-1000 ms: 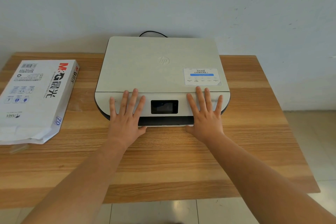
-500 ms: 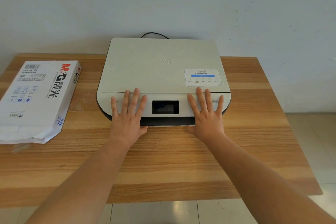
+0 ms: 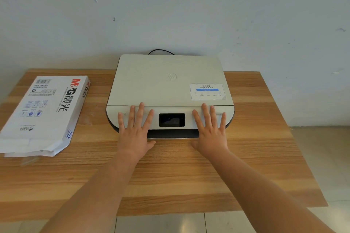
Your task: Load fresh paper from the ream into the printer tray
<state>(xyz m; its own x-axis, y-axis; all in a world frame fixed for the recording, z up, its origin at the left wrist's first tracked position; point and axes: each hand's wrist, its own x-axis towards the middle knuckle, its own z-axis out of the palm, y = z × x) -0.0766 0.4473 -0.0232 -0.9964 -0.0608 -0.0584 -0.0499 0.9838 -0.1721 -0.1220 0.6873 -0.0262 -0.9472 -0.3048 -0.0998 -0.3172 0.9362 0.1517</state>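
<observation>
The printer (image 3: 170,89) sits at the back middle of the wooden table (image 3: 265,157), against the pale wall, with a black cable (image 3: 161,51) showing behind its rear edge.

Well to the left of the printer lies the ream of paper (image 3: 43,113) — a white wrapped pack with red and black lettering, flat on the table, its near end torn open and crumpled.

At the printer's front left, the left hand (image 3: 135,132) lies flat with its fingers straight and spread, the fingertips on the pale front panel, the thumb down by the lower front edge. It grips nothing.

Between the two hands, in the middle of the front panel, is the dark screen (image 3: 172,120); below it runs the dark slot of the tray (image 3: 172,134), closed flush with the printer's front.

At the printer's front right, the right hand (image 3: 211,132) lies the same way — fingers straight and fanned on the panel, holding nothing. Above it, on the lid's right corner, is a white sticker (image 3: 207,91) with a blue bar.
</observation>
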